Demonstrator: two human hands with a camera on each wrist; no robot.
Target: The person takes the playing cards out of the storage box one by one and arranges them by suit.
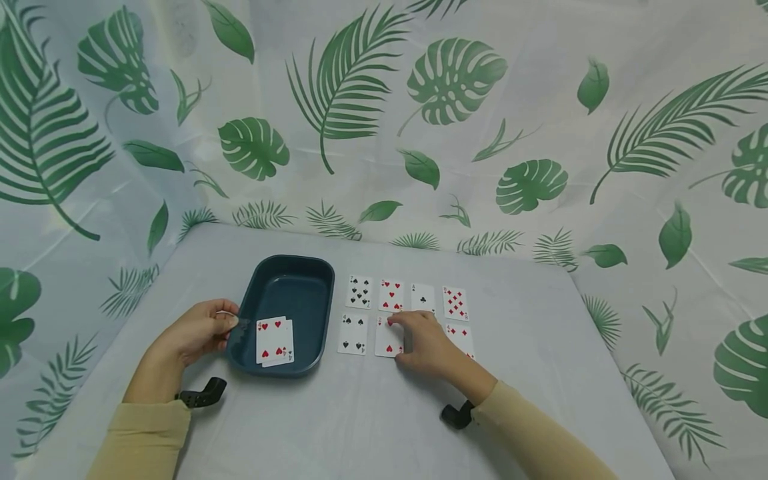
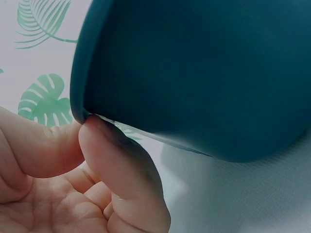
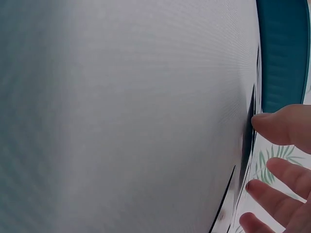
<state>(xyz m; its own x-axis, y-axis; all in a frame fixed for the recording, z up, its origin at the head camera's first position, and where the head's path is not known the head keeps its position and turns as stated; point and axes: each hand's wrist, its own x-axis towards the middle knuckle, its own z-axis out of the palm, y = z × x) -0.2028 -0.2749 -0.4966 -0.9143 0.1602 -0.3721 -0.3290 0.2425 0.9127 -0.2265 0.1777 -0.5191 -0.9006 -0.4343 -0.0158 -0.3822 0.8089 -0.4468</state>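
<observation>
My left hand point(image 1: 201, 330) pinches the left rim of a dark blue tray point(image 1: 329, 300) between thumb and fingers, as the left wrist view also shows. Inside the tray, a four of hearts point(image 1: 272, 340) overlaps another card with a black suit mark. My right hand point(image 1: 429, 347) is over the near row of playing cards, its thumb and fingertips spread at the right part of a low hearts card point(image 1: 384, 343). Dark shadow shows beside that card under the hand. In the right wrist view the fingers are spread, the thumb point(image 3: 279, 127) touching a card edge. The hand hides the spot to its right.
Behind lie a seven of spades point(image 1: 360, 292), a hearts card point(image 1: 391, 295), an ace of clubs point(image 1: 423, 298) and a diamonds card point(image 1: 456, 304). A four of spades point(image 1: 352, 333) and a partly covered four of diamonds point(image 1: 461, 339) flank my right hand. A leaf-print curtain point(image 1: 360, 187) borders the white table.
</observation>
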